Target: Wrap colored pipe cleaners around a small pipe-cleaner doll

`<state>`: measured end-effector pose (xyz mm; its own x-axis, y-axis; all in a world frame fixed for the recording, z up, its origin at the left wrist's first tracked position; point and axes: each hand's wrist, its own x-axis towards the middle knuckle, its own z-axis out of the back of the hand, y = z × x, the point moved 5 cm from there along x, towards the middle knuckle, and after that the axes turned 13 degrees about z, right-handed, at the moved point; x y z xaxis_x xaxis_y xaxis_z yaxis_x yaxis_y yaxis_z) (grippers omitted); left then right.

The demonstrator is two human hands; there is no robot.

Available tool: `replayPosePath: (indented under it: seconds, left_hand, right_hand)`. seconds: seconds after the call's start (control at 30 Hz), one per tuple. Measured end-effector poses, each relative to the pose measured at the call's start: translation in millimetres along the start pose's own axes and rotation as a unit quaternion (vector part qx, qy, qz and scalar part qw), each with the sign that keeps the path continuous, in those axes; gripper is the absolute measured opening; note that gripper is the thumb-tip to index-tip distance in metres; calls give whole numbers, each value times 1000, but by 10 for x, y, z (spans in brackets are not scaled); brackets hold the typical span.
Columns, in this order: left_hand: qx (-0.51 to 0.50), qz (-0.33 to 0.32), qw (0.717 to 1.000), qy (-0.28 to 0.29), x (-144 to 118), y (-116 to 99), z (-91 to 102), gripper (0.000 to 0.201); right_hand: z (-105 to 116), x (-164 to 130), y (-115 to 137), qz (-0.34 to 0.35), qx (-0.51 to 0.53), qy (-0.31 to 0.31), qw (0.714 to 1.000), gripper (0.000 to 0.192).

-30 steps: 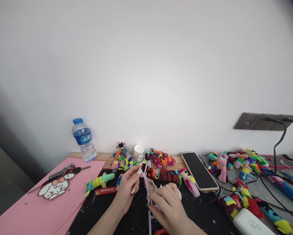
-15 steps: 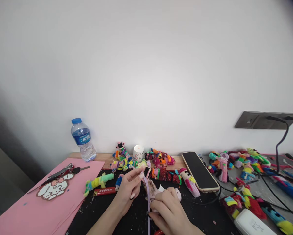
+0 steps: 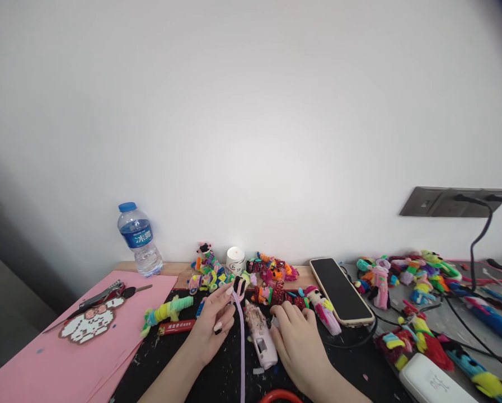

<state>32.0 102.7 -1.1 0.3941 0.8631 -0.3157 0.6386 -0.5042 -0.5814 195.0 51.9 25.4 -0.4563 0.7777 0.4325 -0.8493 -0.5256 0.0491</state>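
Note:
My left hand [image 3: 215, 322] pinches the upper end of a lavender pipe cleaner [image 3: 241, 341], which hangs down toward the front edge of the view. A small black-and-pink fuzzy piece [image 3: 239, 286] shows just beyond those fingertips. My right hand [image 3: 296, 344] is low over the black mat, its fingers curled around something mostly hidden; a pale bit shows by the thumb. Between the hands lies a small pink glue gun [image 3: 265, 348] with a brown-stained front, close to my right thumb.
Pipe-cleaner figures [image 3: 211, 268] surround a paper cup [image 3: 235, 260] by the wall. A phone [image 3: 341, 291] lies right, before more figures [image 3: 380, 282], cables and a white power bank [image 3: 435, 380]. Left are a bottle [image 3: 137, 238], pink paper [image 3: 66, 358] and a folding tool [image 3: 103, 294]. Red handle [image 3: 281, 395] in front.
My right hand has let go of the lavender pipe cleaner and moved right, uncovering the glue gun. My left hand still holds the pipe cleaner, slightly farther left.

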Motion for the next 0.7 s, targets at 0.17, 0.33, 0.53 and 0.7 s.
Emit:
replayPosePath:
  seconds: [0.17, 0.33, 0.53, 0.7]
  left_hand:
    - [-6, 5, 1000, -7, -5, 12, -9, 21]
    - [0, 7, 1000, 6, 2, 13, -18, 20]
    - [1, 7, 1000, 10, 1, 13, -17, 20]
    - [23, 9, 1000, 14, 9, 25, -29, 23]
  right_hand:
    - [-79, 7, -103, -18, -68, 27, 997, 21]
    - [-49, 6, -193, -33, -117, 3, 993, 34]
    - [22, 56, -347, -51, -131, -7, 990, 26]
    - [69, 48, -344, -40, -90, -51, 994, 25]
